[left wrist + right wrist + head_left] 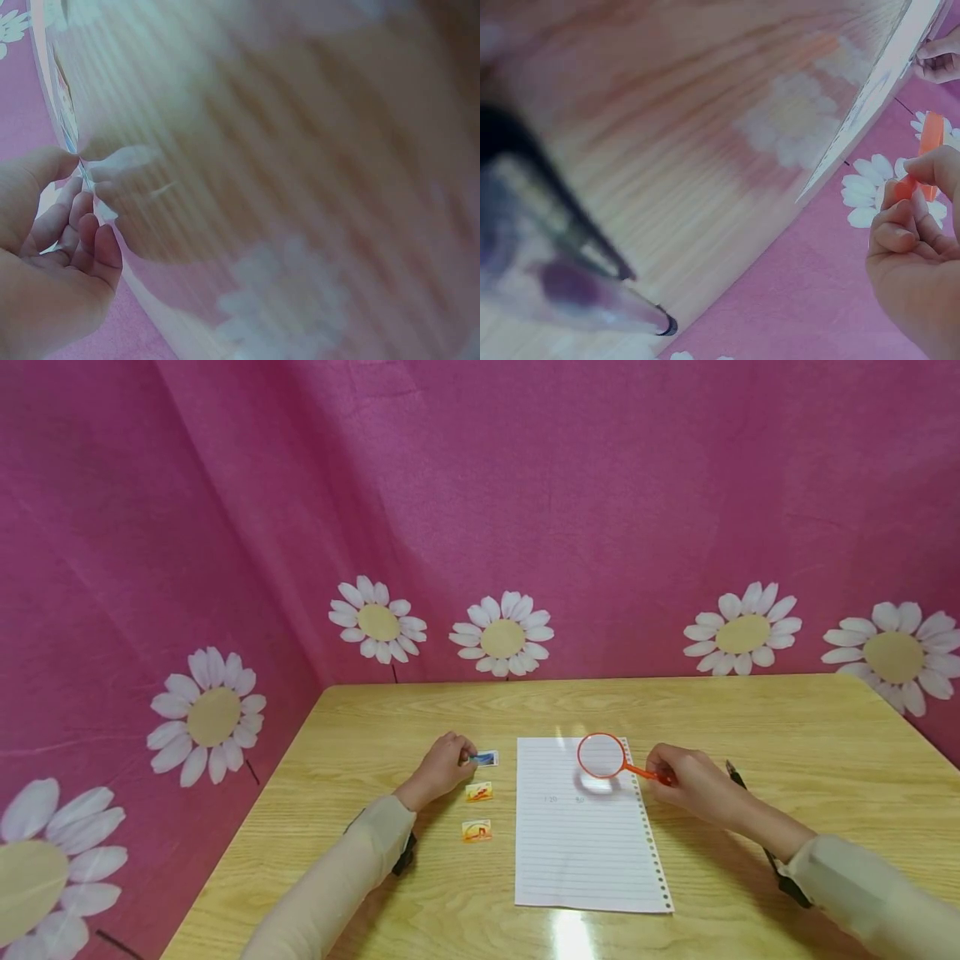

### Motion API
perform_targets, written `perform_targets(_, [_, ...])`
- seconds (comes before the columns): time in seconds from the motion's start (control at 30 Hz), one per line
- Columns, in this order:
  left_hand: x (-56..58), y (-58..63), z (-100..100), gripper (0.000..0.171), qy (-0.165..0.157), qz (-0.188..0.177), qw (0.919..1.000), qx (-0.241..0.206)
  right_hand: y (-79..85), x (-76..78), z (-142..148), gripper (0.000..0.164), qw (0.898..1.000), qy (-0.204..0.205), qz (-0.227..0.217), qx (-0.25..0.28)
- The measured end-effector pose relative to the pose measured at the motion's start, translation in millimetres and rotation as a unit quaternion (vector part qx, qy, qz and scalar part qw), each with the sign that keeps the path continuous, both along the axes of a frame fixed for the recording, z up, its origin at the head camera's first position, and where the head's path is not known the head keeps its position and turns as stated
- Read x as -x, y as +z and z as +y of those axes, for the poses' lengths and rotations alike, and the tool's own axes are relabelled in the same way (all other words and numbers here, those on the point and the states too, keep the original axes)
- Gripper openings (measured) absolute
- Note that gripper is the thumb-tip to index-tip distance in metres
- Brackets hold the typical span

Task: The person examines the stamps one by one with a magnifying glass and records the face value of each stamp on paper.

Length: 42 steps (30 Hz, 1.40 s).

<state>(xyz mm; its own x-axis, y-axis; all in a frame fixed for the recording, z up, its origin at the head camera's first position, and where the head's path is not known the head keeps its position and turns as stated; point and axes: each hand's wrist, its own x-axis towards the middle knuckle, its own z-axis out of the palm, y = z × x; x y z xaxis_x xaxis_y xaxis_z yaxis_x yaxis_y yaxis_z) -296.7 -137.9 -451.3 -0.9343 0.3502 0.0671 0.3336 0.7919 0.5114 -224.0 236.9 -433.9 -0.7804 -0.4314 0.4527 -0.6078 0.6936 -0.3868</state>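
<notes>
By its orange-red handle, my right hand [693,783] grips a magnifying glass [632,768], and its round lens overlaps the top right of a lined sheet [585,860] in the head view. The right wrist view shows the thumb and fingertips [906,166] closed on that handle. Left of the paper, my left hand [444,766] has its thumb and fingertips at the left edge of a small blue stamp [487,758], pinching it. Below that stamp lie two yellow-and-red stamps [478,792], one under the other.
A dark pen [732,770] lies on the wooden table [420,710] beyond my right forearm, partly hidden by it. Faint handwriting [562,799] shows on the sheet. A pink curtain with white daisies [600,527] hangs behind the table and along its left side.
</notes>
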Motion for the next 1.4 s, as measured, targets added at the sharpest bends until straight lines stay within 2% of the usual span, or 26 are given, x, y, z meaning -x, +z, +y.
perform_targets(0.27, [-0.1,-1.3,-1,0.011,-0.007,0.005,1.0000,-0.003,4.9,5.6,-10,0.022,1.000,0.000,-0.030,-0.008])
perform_targets(1.13, [-1.8,2.0,-1,0.010,-0.002,-0.004,1.0000,-0.003,7.8,16.7,-43,0.019,0.998,0.024,-0.062,0.000])
perform_targets(1.4, [-1.2,1.9,0,0.010,-0.003,-0.004,1.0000,-0.006,3.6,20.3,-49,0.022,0.998,0.047,-0.030,0.008])
